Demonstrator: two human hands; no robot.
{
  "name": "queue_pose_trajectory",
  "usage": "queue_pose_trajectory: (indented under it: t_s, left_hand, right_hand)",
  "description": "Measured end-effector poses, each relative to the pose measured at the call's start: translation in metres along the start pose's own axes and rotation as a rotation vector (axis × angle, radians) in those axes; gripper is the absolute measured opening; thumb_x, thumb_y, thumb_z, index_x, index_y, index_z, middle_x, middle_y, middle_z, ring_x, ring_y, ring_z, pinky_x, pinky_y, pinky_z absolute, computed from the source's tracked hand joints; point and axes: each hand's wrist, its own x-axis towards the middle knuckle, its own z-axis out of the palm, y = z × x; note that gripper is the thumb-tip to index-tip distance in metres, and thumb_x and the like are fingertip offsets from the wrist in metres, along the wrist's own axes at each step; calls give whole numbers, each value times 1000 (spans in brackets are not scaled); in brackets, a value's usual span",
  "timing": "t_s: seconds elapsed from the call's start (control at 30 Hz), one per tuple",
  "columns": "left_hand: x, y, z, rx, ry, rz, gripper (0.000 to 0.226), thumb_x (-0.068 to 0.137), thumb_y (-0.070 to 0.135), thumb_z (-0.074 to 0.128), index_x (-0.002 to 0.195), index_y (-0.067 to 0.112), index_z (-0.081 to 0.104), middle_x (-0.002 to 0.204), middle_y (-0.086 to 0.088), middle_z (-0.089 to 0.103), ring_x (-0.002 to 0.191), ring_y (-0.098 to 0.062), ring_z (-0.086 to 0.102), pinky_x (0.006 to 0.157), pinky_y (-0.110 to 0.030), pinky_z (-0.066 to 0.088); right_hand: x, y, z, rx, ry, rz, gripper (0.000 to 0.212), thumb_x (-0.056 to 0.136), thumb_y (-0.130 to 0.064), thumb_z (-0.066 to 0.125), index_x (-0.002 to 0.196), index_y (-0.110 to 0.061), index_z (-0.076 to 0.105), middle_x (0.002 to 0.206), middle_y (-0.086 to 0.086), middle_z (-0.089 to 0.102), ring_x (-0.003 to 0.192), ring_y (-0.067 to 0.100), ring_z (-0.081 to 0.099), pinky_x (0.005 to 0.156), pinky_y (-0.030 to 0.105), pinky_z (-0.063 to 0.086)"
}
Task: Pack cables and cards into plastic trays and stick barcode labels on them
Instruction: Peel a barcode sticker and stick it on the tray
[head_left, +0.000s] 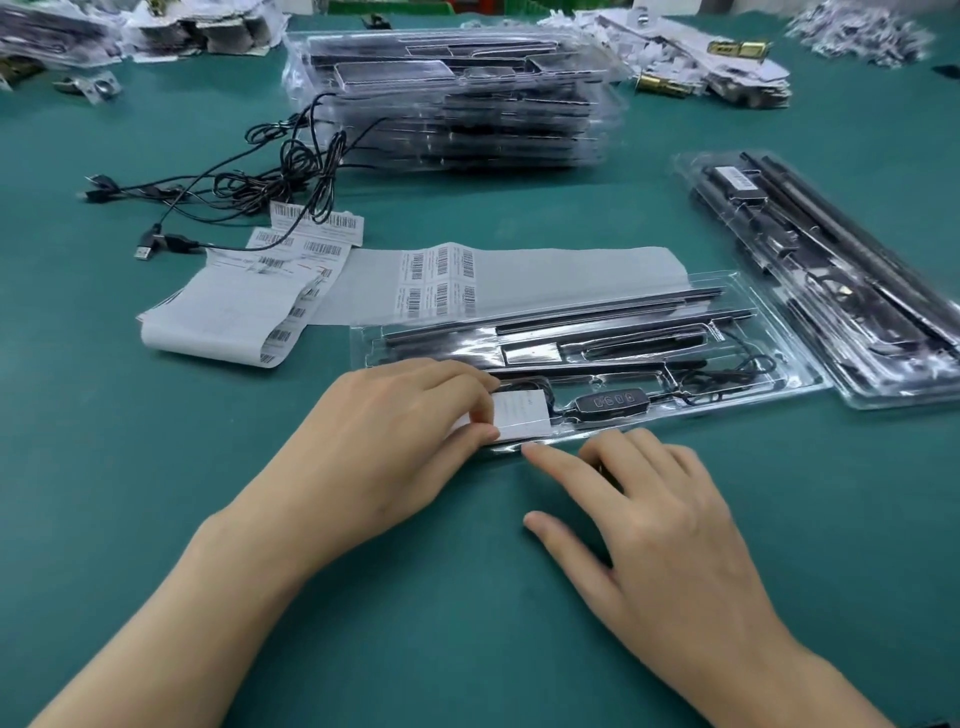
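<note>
A clear plastic tray (789, 374) lies across the middle of the green table, holding black strips, a coiled black cable and an inline controller (613, 402). A white card (524, 415) sits in the tray's left end. My left hand (395, 441) pinches the card's left edge between thumb and fingers. My right hand (660, 509) rests on the table just in front of the tray, its index finger touching the tray's front edge below the card. A strip of barcode labels (441, 283) lies behind the tray.
A tall stack of filled trays (452, 98) stands at the back centre, and another filled tray (831, 270) lies at the right. Loose black USB cables (244, 182) and folded label backing (234, 312) lie at the left. Paper scraps and metal parts line the far edge.
</note>
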Motion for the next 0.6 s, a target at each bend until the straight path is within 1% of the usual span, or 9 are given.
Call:
queue_pose_trajectory:
  t_s: [0.13, 0.27, 0.43, 0.5, 0.6]
  left_hand:
    - [0, 0, 0, -1, -16, -7, 12, 94, 30, 62, 89, 20, 67, 114, 10, 75, 105, -16, 72, 77, -41, 60]
    - [1, 0, -1, -13, -16, -12, 11, 95, 28, 64, 89, 19, 66, 114, 9, 75, 104, -18, 72, 77, -42, 60]
    - [1, 2, -1, -16, -10, -18, 10, 97, 24, 68, 90, 17, 66, 112, 8, 75, 101, -20, 72, 77, -43, 59]
    - [1, 2, -1, -21, -7, -22, 11, 96, 26, 65, 90, 17, 65, 112, 8, 75, 101, -21, 73, 76, -43, 60]
    - [1, 2, -1, -24, -3, -22, 15, 100, 27, 62, 90, 16, 66, 111, 7, 75, 99, -22, 73, 75, -43, 60]
  right_hand:
    - [0, -2, 1, 12, 8, 21, 41, 96, -45, 59, 130, -22, 68, 94, -5, 55, 87, 21, 55, 78, 38, 46]
    - [1, -5, 0, 0, 12, 52, 43, 96, -45, 58, 129, -21, 69, 94, -5, 57, 87, 22, 57, 78, 39, 47]
    - [2, -15, 0, -109, 3, 72, 44, 96, -43, 53, 130, -20, 69, 90, -2, 58, 83, 24, 57, 75, 42, 50]
    - [2, -19, -1, -160, -7, 89, 45, 96, -42, 51, 132, -21, 69, 87, -1, 56, 80, 25, 57, 73, 42, 49]
    - [6, -27, -5, -210, -59, 105, 47, 97, -40, 46, 135, -21, 67, 83, 0, 55, 76, 25, 56, 69, 42, 48]
